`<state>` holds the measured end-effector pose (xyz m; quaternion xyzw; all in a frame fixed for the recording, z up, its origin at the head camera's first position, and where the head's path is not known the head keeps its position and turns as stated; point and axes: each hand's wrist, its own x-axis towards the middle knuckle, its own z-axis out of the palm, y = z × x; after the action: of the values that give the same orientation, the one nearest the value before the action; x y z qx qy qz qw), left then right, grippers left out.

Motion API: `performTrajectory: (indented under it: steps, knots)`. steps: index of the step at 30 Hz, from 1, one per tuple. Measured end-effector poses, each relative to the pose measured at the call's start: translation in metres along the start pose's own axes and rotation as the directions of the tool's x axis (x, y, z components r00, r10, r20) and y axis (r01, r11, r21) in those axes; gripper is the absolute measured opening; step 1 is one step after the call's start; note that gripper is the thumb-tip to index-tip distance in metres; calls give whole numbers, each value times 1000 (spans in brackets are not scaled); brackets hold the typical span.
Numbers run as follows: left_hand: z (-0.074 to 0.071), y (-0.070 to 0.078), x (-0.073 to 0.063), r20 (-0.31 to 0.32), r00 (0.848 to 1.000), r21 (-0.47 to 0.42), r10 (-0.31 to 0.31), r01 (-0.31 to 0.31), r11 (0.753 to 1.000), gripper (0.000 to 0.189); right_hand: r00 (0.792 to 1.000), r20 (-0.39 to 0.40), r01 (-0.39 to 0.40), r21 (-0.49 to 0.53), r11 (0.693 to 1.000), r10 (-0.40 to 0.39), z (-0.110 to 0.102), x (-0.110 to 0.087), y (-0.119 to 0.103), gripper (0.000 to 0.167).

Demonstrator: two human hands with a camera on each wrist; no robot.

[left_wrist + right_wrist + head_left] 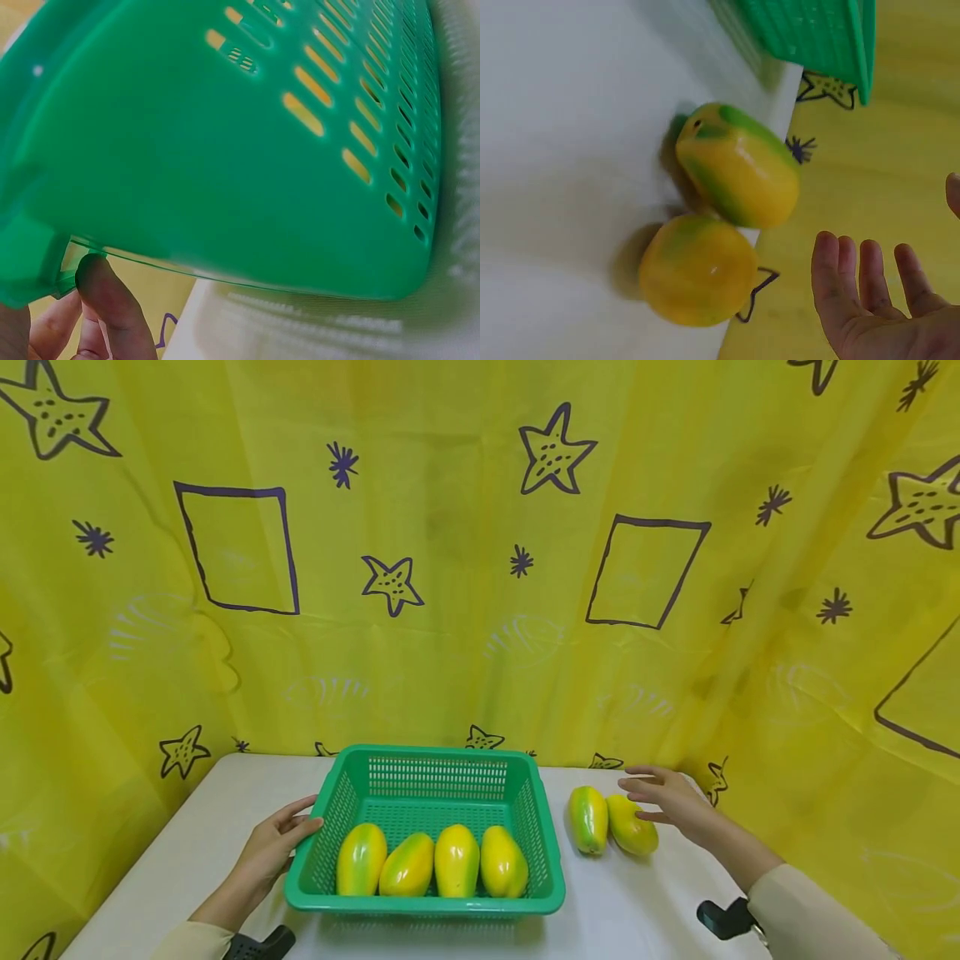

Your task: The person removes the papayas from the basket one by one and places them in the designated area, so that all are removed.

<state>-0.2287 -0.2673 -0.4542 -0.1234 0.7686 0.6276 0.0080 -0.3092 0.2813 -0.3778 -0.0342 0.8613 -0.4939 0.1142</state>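
Note:
A green plastic basket (427,906) sits on the table with several yellow-green papayas (457,860) lined up along its near side. My left hand (270,843) grips the basket's left rim; in the left wrist view its fingers (112,307) curl at the rim's edge. To the right of the basket, two more papayas lie side by side, one more upright (588,820), the other tilted (628,831). Over the tilted one hovers my right hand (671,802), fingers spread and holding nothing. The right wrist view has that hand (885,315) apart from both fruits.
The white table (187,852) extends on both sides of the basket. A yellow curtain (450,652) with drawn stars and fish hangs behind the table and along its sides. Dark wrist straps (726,918) sit by both sleeves.

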Motion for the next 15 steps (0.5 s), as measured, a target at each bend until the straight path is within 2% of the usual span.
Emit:
performTrajectory:
  steps: [6,15]
  knots:
    - [0,0,-1,-5,1000,0,-2,2,1000,66,995,88,37,57,998,-42,31,-4,-30,66]
    - [0,-1,0,-8,1000,10,-1,1,1000,66,984,164,48,136,990,-70,80,-9,-64,62]
